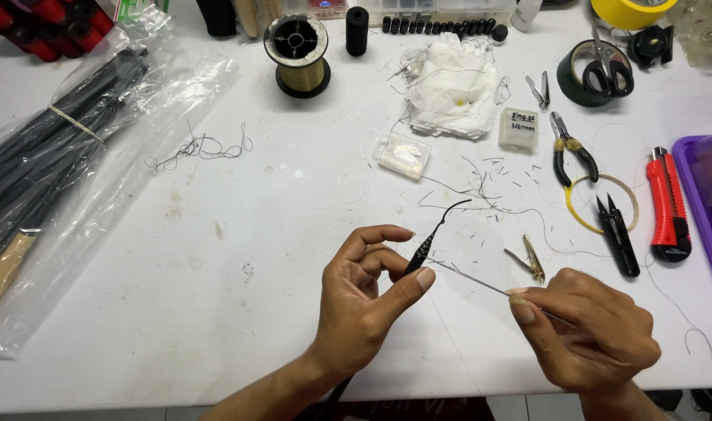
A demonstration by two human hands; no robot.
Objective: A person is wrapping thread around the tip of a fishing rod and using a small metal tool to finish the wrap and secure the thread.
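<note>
My left hand (365, 300) pinches a thin black rod (423, 249) between thumb and fingers; its tip curves up and to the right over the white table (254, 257). A black cord runs down from the hand past my wrist. My right hand (590, 331) grips a thin silver needle-like wire (471, 282) that reaches left to the black rod at my left thumb. Both hands hover near the table's front edge.
Brass clippers (530, 260), black snips (617, 232), a red box cutter (668, 204), pliers (568, 148) and a purple tray (706, 203) lie to the right. A gold thread spool (297, 53), white cloth (453, 87), small clear boxes and bagged black rods (52, 148) sit farther back and left.
</note>
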